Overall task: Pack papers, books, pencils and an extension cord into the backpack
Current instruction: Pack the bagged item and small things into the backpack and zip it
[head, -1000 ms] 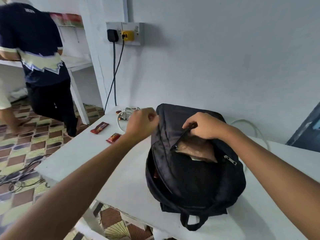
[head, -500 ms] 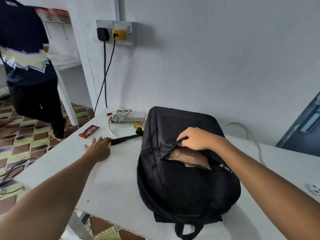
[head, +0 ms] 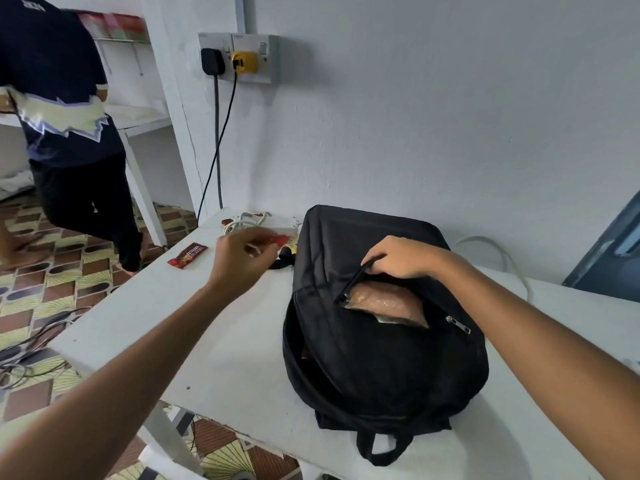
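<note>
R hand (head: 403,258) gripped the front-pocket edge of the black backpack (head: 381,358) lying on the white table (head: 225,358), while L hand (head: 242,261) pinched a red packet (head: 277,240) beside it, w/ another packet (head: 187,255) nearby.

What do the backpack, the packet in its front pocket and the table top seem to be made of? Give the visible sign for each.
Backpack: probably woven synthetic fabric, matt black; it sags and folds softly, and has a metal-looking zip pull.
Packet: likely thin clear plastic film over brownish contents; it is glossy and crinkled.
Table top: hard, smooth white surface, perhaps painted or laminated board; the material underneath cannot be told.
</note>
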### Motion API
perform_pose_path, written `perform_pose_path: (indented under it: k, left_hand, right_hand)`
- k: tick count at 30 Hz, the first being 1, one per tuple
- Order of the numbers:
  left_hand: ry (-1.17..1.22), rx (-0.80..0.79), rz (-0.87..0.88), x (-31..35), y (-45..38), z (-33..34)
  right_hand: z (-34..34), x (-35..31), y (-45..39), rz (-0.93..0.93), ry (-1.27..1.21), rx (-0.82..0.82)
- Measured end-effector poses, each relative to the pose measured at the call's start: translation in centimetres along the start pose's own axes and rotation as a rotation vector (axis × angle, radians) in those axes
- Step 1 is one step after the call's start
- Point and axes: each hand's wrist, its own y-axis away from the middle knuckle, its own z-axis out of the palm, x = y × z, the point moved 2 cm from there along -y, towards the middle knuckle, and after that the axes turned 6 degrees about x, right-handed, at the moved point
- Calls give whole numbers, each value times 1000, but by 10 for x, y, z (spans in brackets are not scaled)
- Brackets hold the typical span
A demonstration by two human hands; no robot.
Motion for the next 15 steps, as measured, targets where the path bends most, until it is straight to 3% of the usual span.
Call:
perform_pose_path:
  k: [3,6,8,12,15]
  left_hand:
    - [152,-141,357,63,14,14]
    - [-2,-274,654,93,39,50]
    - [-135,-316,752,99,56,80]
    - [-301,-349,640,100,63,129]
    - [-353,-458,310,107,55,154]
  right_hand:
    - [-7,-1,-5,16,-9,6]
    - [-13,-5,-3,52,-31,49]
    - [-19,-13,5,52,-23,72]
    - [-25,-23,18,4,14,114]
    - [-27,-24,20,-11,32,140]
